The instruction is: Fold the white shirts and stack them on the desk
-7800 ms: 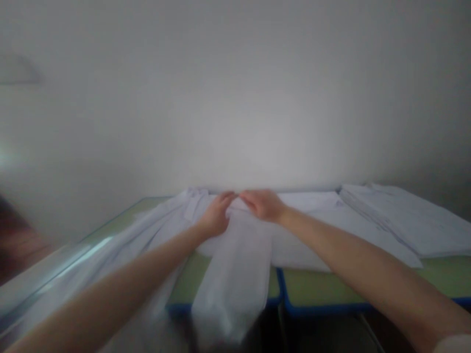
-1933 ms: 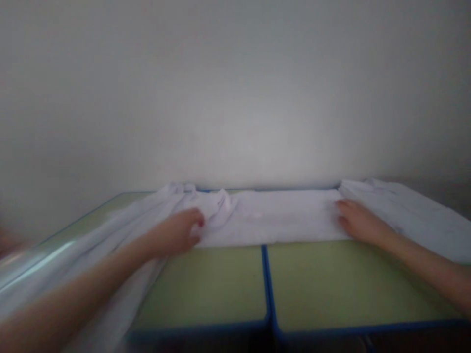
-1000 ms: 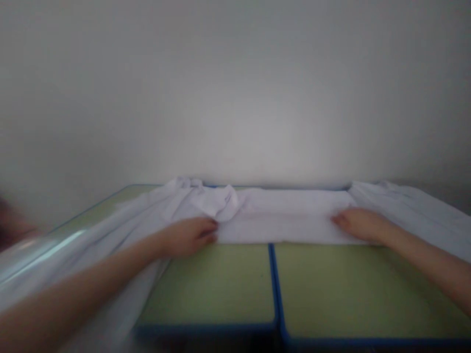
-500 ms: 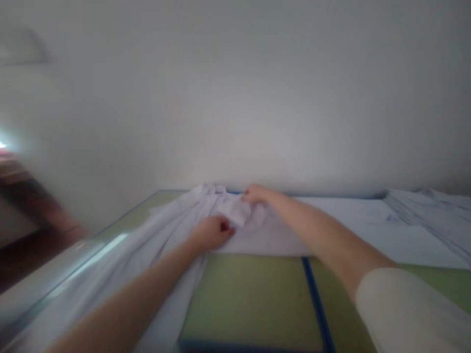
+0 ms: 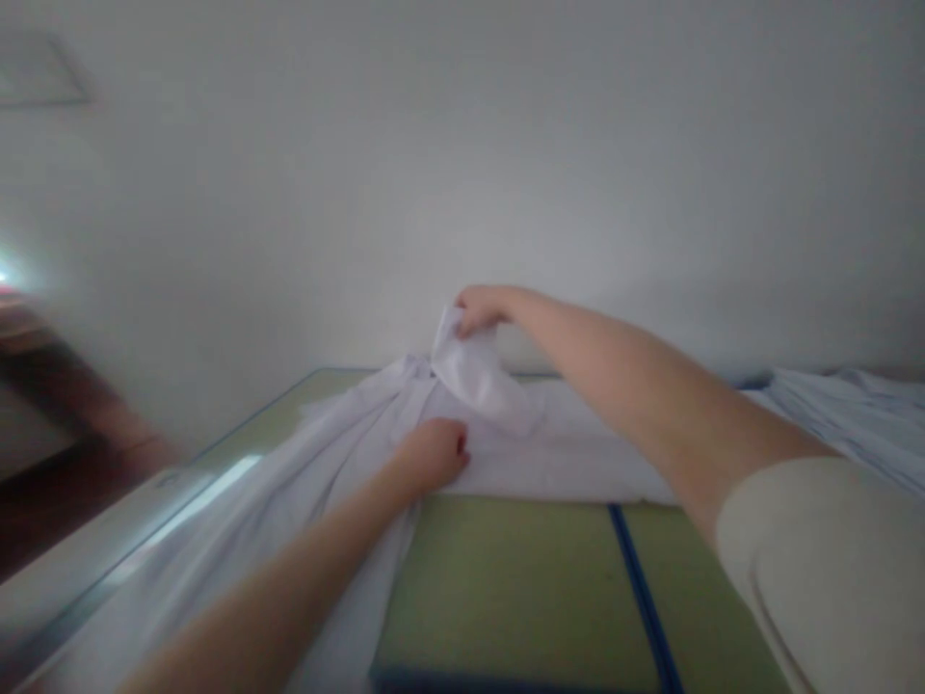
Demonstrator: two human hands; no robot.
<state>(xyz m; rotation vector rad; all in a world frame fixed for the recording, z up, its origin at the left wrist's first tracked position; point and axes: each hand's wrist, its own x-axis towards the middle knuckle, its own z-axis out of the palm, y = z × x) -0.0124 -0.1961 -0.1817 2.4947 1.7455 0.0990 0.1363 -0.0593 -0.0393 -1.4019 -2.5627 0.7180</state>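
A white garment [image 5: 347,434], blurred and creased, lies across the green mat; its exact kind is unclear. Raised above the mat near the wall, my right hand [image 5: 483,308] is closed on part of the garment, which hangs from the fingers in a loose fold. My left hand [image 5: 436,451] rests low on the cloth with its fingers curled closed. Whether any fabric is caught inside those fingers is hidden.
Blue strips edge and divide the green mat [image 5: 513,588]. More white cloth [image 5: 853,414] lies folded at the far right. A plain grey wall [image 5: 462,173] rises directly behind. Blurred reddish-brown furniture [image 5: 72,463] stands at the left.
My right hand has lifted, drawing a fold of the garment up off the mat. My left hand stays in nearly the same place, fingers still curled.
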